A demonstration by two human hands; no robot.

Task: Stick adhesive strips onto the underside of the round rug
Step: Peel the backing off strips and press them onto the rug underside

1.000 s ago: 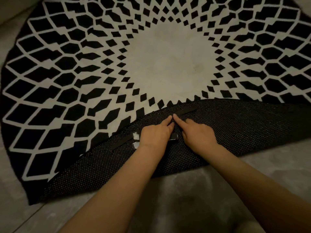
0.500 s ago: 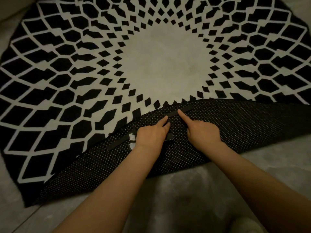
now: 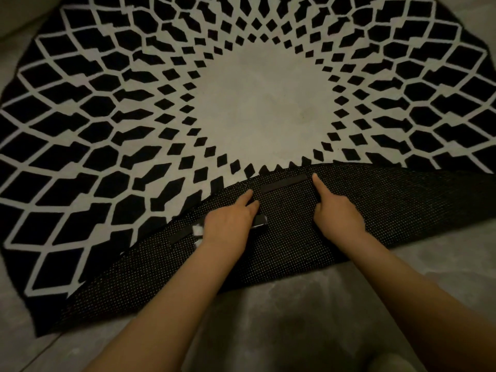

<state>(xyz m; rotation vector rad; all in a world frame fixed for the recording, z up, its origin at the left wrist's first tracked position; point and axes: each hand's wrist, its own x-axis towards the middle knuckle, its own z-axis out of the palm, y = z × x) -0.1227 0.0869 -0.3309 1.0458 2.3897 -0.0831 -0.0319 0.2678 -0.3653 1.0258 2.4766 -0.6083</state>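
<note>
The round black-and-white rug (image 3: 257,103) lies on the floor with its near edge folded over, so the dotted black underside (image 3: 389,205) faces up. A black adhesive strip (image 3: 284,183) lies on the underside near the fold. My left hand (image 3: 230,224) has its index fingertip at the strip's left end, and its other fingers are curled around a dark bundle of spare strips (image 3: 259,220) with white backing bits showing at its left. My right hand (image 3: 336,213) has its fingers curled and its index fingertip on the underside just past the strip's right end. A second strip (image 3: 181,236) sits further left.
Pale grey floor (image 3: 295,318) shows in front of the folded edge and at the left corners. The rug fills the rest of the view.
My right index finger has slid right along the strip, from beside my left fingertip to the strip's right end. My left hand has stayed in place.
</note>
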